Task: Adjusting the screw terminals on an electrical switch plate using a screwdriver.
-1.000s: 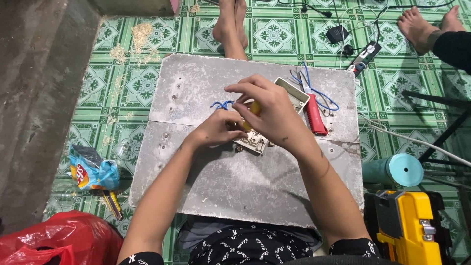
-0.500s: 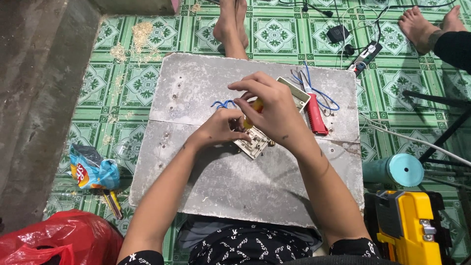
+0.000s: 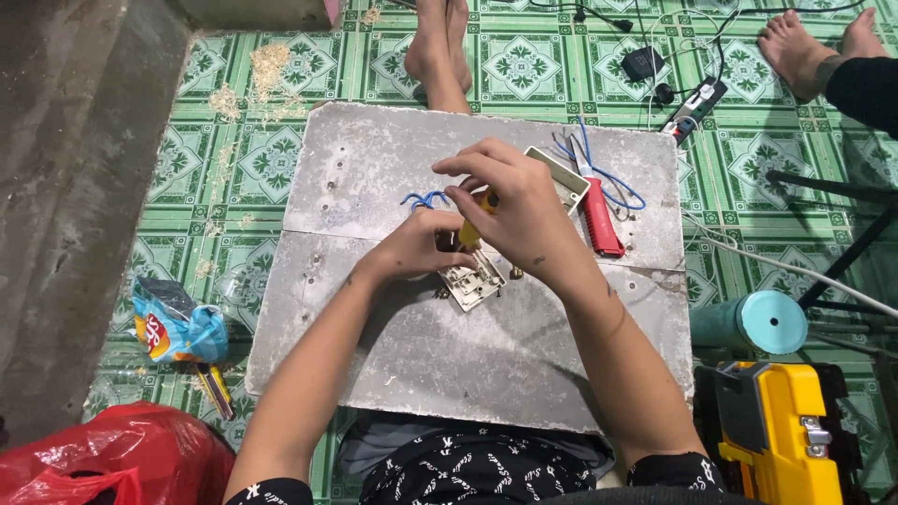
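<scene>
A grey board [image 3: 393,168] lies across my lap over the tiled floor. On it rests a small white switch module [image 3: 472,281] with metal terminals. My left hand [image 3: 416,245] grips the module at its upper left edge, where blue wires [image 3: 423,199] come out. My right hand [image 3: 510,210] is closed around a yellow-handled screwdriver [image 3: 470,231] that points down at the module. A white switch cover plate [image 3: 564,180] lies just beyond my right hand. Small screws sit on the board beside the module.
Red-handled cutters [image 3: 599,215] and a blue wire loop [image 3: 617,187] lie at the board's right. A teal roll [image 3: 753,323], a yellow tool case [image 3: 776,430], a power strip [image 3: 694,108], a snack bag [image 3: 173,323], a red bag [image 3: 112,458]. Other people's bare feet [image 3: 440,47] beyond.
Both hands stay on the module and screwdriver; the module has turned slightly under them. Nothing else on the board has moved.
</scene>
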